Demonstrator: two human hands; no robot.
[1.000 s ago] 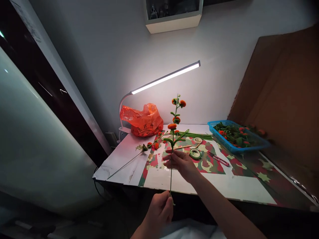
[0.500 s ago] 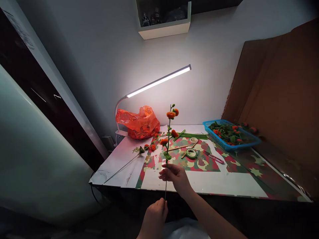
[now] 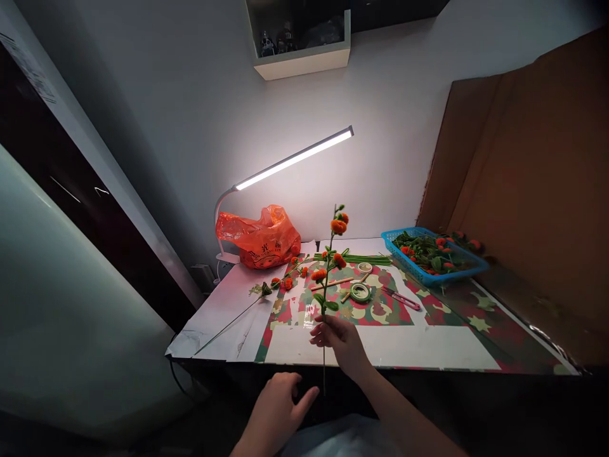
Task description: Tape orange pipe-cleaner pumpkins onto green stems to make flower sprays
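Upright above the table's front edge stands a flower stem [image 3: 324, 289] with orange fluffy blooms and green leaves. My right hand [image 3: 343, 343] pinches it just below the lowest leaves, and the bare stem hangs down past the fingers. My left hand [image 3: 280, 403] is lower and to the left of the stem's end, apart from it, thumb and fingers spread with nothing between them. Another orange-flowered stem [image 3: 238, 317] lies on the white left part of the table. Behind the held stem is a roll of green tape [image 3: 360, 292].
An orange plastic bag [image 3: 266, 244] sits below a lit lamp [image 3: 295, 157]. A blue basket [image 3: 435, 277] holds flowers at the back right, near a cardboard sheet [image 3: 533, 190]. Pink-handled scissors [image 3: 404, 300], green stems [image 3: 366, 259] and a pale tape roll [image 3: 365, 268] lie on the table.
My left hand has let go of the lower stem, opened and moved left. The held flower stem has turned and shifted slightly right with my right hand. The camera view has shifted a little.
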